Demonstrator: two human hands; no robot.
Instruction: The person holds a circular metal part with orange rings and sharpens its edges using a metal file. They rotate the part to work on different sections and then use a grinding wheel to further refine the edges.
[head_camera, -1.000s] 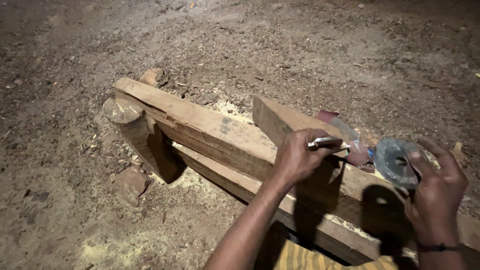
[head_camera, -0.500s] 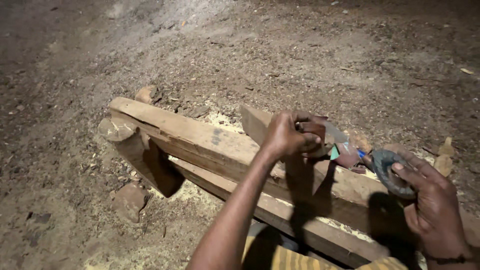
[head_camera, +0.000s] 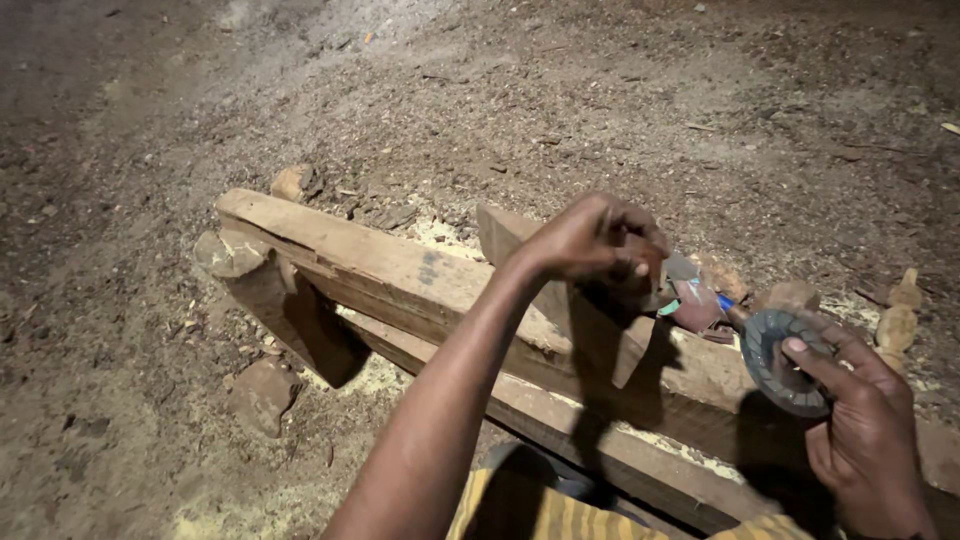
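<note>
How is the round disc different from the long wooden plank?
The disc is round, dark and small; the plank is long, straight, pale brown and much bigger. The disc is held up in the right hand, while the plank lies low over the dirt ground. Both look worn and dusty.

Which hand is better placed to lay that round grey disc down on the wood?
The right hand, probably: it already holds the round grey grinding disc just above the long wooden beam. The left hand is pinching something small.

Open dirt floor (head_camera: 600, 110) beyond the wooden beam (head_camera: 380, 265) leaves free passage; an upright wood block (head_camera: 510, 235) and stones (head_camera: 262, 392) obstruct nearby
</note>
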